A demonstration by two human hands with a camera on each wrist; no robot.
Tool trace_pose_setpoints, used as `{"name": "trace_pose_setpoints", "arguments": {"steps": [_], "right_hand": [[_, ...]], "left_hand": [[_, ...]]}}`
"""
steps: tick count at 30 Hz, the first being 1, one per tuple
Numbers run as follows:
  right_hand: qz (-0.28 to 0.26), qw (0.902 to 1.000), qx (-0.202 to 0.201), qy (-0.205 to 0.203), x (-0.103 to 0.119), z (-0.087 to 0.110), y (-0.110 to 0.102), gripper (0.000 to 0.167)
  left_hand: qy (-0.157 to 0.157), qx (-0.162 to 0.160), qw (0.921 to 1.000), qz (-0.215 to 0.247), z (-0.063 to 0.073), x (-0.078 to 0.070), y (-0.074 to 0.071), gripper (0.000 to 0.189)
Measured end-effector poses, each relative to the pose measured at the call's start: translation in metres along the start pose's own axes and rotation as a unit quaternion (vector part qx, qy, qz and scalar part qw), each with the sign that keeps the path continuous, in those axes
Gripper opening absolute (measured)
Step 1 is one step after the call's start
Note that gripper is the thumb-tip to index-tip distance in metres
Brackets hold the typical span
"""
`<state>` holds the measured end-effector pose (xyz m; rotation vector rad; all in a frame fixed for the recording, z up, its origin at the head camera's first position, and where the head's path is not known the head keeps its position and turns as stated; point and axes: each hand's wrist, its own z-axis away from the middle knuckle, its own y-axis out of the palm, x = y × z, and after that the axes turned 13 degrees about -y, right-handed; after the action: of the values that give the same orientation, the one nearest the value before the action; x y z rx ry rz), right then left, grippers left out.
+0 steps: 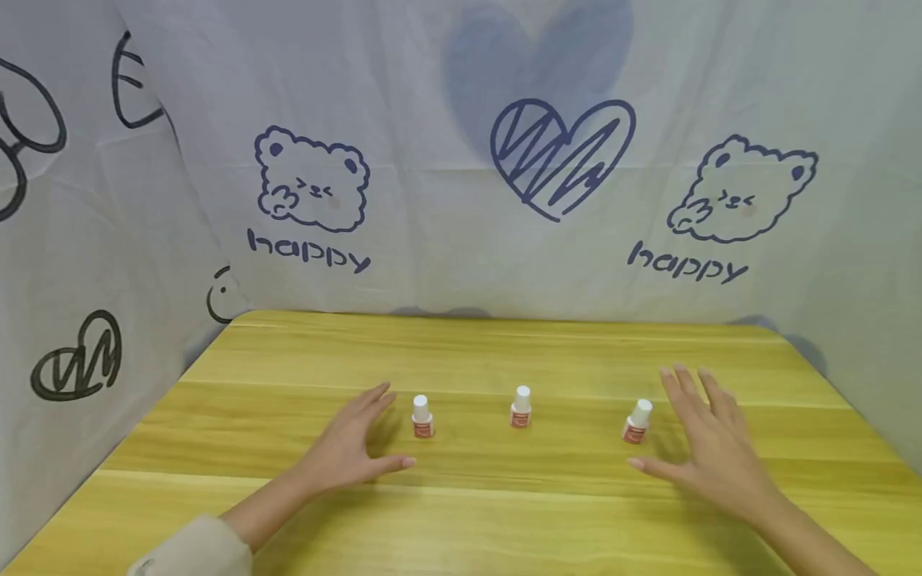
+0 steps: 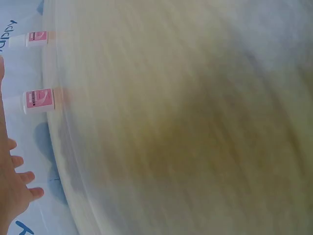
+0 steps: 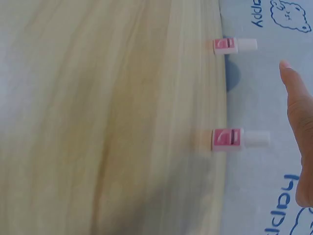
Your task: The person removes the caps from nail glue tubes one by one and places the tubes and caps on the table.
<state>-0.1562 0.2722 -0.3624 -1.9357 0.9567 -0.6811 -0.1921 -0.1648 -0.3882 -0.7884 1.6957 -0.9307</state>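
Three small white bottles with pink-red labels and white caps stand upright in a loose row on the wooden table. My left hand (image 1: 346, 448) is beside the left bottle (image 1: 422, 418), thumb and fingers spread apart around its near side with nothing held. Between the hands is the middle bottle (image 1: 521, 408). On the other side, my right hand (image 1: 713, 448) spreads its fingers close to the right bottle (image 1: 637, 422), also holding nothing. The left wrist view shows a bottle (image 2: 39, 101) beyond the fingers (image 2: 27, 177); the right wrist view has a bottle (image 3: 228, 140) near the thumb (image 3: 296, 93).
The yellow wood-grain table (image 1: 461, 528) reaches back to a white cloth (image 1: 432, 184) with drawn bears, hearts and the word "happy". More of this cloth hangs along the left side (image 1: 94, 264) and the right. A light sleeve (image 1: 194, 552) covers the left forearm.
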Motion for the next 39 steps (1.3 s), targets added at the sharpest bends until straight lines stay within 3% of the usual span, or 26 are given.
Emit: {"name": "trace_pose_setpoints", "arguments": {"steps": [6, 10, 19, 27, 33, 39], "right_hand": [[-0.019, 0.9994, -0.024, -0.018, 0.011, -0.015, -0.003, 0.111], [-0.056, 0.9982, -0.018, -0.012, 0.022, -0.025, -0.006, 0.107], [-0.107, 0.9942, -0.006, -0.009, 0.045, -0.048, -0.005, 0.091], [-0.159, 0.9870, -0.015, -0.013, 0.063, -0.065, 0.006, 0.079], [-0.176, 0.9814, -0.057, -0.050, 0.075, -0.077, 0.018, 0.064], [-0.210, 0.9739, -0.073, -0.047, 0.087, -0.089, 0.027, 0.051]], "left_hand": [[-0.008, 0.022, 0.9977, 0.064, -0.006, -0.001, 0.008, 0.083], [-0.020, 0.029, 0.9938, 0.106, -0.010, -0.003, 0.011, 0.077], [-0.046, 0.030, 0.9792, 0.195, -0.023, -0.005, 0.013, 0.063], [-0.048, 0.055, 0.9708, 0.228, -0.028, -0.003, 0.018, 0.046], [-0.053, 0.056, 0.9676, 0.240, -0.030, -0.005, 0.020, 0.043], [-0.057, 0.064, 0.9642, 0.251, -0.031, -0.007, 0.019, 0.039]]}}
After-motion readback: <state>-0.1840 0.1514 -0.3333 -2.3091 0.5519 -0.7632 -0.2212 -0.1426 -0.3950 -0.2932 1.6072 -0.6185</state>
